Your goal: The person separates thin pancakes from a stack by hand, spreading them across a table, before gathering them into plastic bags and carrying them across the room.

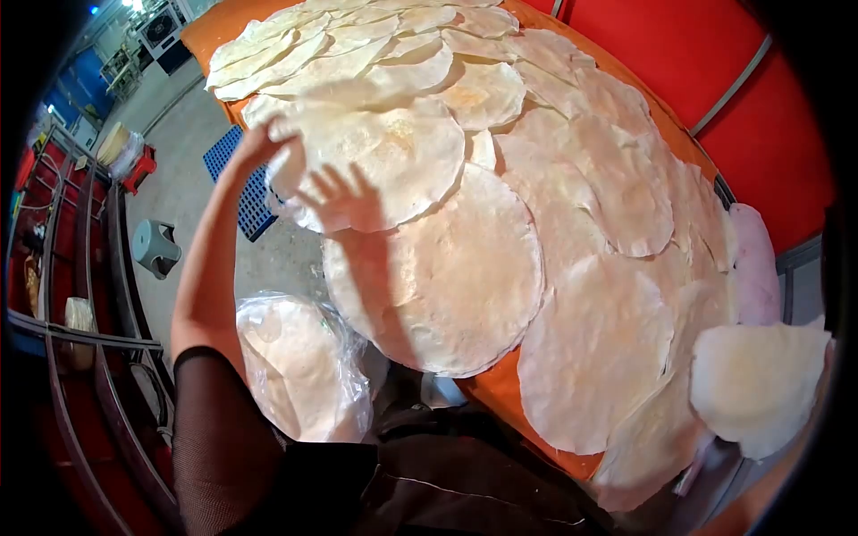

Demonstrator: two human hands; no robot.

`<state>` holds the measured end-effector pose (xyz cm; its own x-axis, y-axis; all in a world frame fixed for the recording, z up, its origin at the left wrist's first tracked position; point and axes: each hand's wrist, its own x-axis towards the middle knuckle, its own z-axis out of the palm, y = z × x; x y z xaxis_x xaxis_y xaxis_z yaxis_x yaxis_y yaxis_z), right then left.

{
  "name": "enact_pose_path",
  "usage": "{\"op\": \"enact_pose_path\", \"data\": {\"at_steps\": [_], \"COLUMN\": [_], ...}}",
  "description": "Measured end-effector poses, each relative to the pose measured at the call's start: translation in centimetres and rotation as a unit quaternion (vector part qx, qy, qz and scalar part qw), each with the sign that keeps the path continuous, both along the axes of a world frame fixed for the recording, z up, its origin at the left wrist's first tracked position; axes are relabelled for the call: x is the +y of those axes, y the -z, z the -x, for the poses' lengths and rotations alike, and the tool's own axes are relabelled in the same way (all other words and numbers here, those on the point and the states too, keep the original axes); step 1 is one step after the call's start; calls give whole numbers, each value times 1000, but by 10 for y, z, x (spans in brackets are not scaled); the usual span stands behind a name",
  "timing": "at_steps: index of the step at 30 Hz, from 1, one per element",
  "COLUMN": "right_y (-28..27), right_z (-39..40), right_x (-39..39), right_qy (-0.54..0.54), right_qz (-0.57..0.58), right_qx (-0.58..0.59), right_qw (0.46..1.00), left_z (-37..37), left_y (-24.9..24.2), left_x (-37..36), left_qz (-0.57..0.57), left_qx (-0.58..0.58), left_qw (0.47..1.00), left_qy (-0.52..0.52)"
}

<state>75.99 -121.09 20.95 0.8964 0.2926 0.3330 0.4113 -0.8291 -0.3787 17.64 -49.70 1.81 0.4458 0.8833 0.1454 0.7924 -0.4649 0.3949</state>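
Note:
My left hand (271, 143) is at the left edge of a large round flatbread (393, 156), its fingers blurred; the hand's shadow on the bread shows spread fingers. Below that sheet lies another round flatbread (438, 277) at the table's near edge. At the far right, a smaller pale flatbread (758, 384) hangs from my right hand (828, 357), which is mostly lost in the dark image border. Many thin flatbreads (617, 179) overlap across the orange table cover (505, 397).
A plastic-wrapped stack of flatbread (304, 366) sits low beside the table. On the floor are a grey stool (155, 247) and a blue plastic grate (255, 210). A metal rack (85, 339) stands at left, a red panel (760, 134) at right.

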Motion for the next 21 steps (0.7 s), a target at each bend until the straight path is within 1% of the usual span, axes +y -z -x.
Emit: {"op": "enact_pose_path", "data": {"at_steps": [1, 2, 3, 4, 5, 6, 7, 8, 9, 10, 11, 12, 13, 14, 15, 16, 17, 20, 21], "right_y": [-4, -6, -6, -5, 2, 16, 36, 62, 93, 126, 160, 188, 198, 202, 203, 202, 201, 188, 186], "right_z": [15, 38, 69, 105, 147, 188, 227, 264, 297, 325, 349, 369, 369, 371, 371, 371, 371, 360, 359], "right_x": [16, 39, 69, 101, 131, 156, 176, 191, 199, 200, 194, 183, 179, 175, 169, 160, 151, 134, 129], "right_qy": [-15, -51, -103, -160, -218, -278, -338, -401, -452, -487, -502, -467, -448, -423, -413, -401, -386, -395, -377], "right_qz": [43, 67, 70, 73, 77, 88, 105, 131, 181, 241, 300, 401, 445, 482, 449, 416, 381, 347, 344], "right_qx": [-79, -145, -186, -209, -211, -195, -177, -149, -118, -82, -40, 34, 123, 213, 191, 169, 145, 241, 213], "right_qw": [996, 986, 975, 962, 950, 936, 918, 894, 866, 836, 810, 787, 766, 737, 769, 799, 828, 816, 833], "left_z": [3, 7, 20, 22, 11, 9, 4, -2, -5, -10, -16, -20, -22, -22, -22, -20, -14, 8, 15], "left_y": [14, 23, 49, 62, 43, 52, 54, 56, 73, 81, 86, 92, 97, 92, 86, 82, 86, 98, 97], "left_x": [-12, -32, -38, -47, -72, -90, -107, -130, -148, -170, -196, -222, -243, -262, -278, -293, -304, -333, -344], "left_qz": [52, 31, -29, -99, -60, -76, -41, 74, 202, 261, 306, 315, 317, 300, 273, 289, 309, 347, 354], "left_qx": [79, 118, 68, 52, 37, -70, -83, -162, -289, -324, -347, -339, -300, -245, -211, -231, -248, -305, -301], "left_qw": [994, 988, 995, 993, 997, 995, 996, 984, 932, 897, 869, 869, 882, 903, 919, 917, 907, 880, 881], "left_qy": [59, 92, 60, 27, 19, -5, 1, 23, 86, 151, 177, 177, 174, 187, 189, 151, 144, 109, 92]}}
